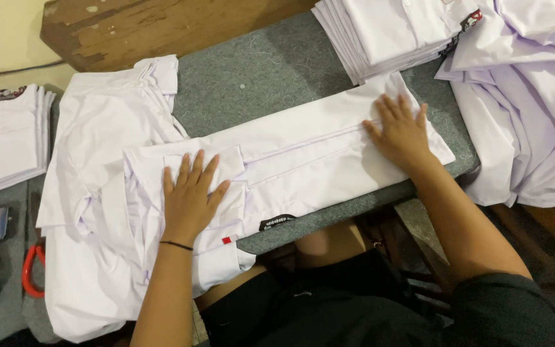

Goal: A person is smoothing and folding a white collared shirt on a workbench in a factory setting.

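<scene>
A white shirt [303, 151], folded into a long narrow strip, lies across the grey padded table [258, 77]. My left hand [191, 196] presses flat, fingers spread, on its collar end near a small red tag [227, 240]. My right hand [401, 132] rests flat with spread fingers on the strip's other end, near the table's right edge. Neither hand grips anything. A thin black band circles my left wrist.
Loose white shirts [91, 193] lie heaped under and left of the folded one. A neat stack of folded shirts [393, 32] sits at the back, another stack [4, 138] at far left. Unfolded shirts [534, 109] pile at the right. A red loop handle [30, 270] shows lower left.
</scene>
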